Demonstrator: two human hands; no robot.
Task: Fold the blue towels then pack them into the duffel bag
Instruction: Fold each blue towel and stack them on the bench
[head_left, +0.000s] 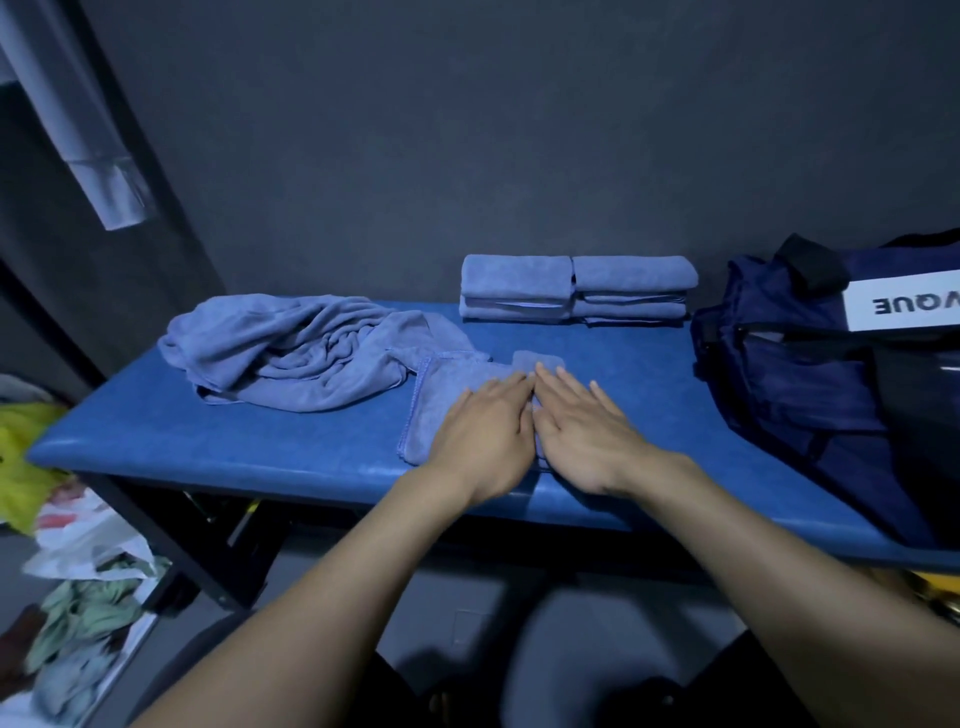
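Here, my left hand (485, 431) and right hand (584, 436) lie flat, palms down, side by side on the towel (441, 400). The fingers of both are straight; neither grip closes on anything. Both press the cloth to the tabletop (260, 447). I judge this to be a smoothing step: flat pressure sets the crease and pushes air out of the fold so the towel will stack evenly.

The towel sits near the front edge of the tabletop, partly folded. Its left hem is visible; its right part is covered by my hands, so the fold count cannot be read. A small flap (537, 360) shows just beyond my fingertips.

To the left, touching the towel's far corner, lies the pile (296, 353) of unfolded towels, kept near for the next pick. At the back, by the wall, stands the stack (576, 288) of folded towels in two columns, apart from the work area. How many each column holds is hard to tell.

The bag (810, 374) stands at the right end of the tabletop, well apart from my hands. It is cut off by the frame edge; whether its opening is unzipped cannot be determined. Packing is not yet begun.
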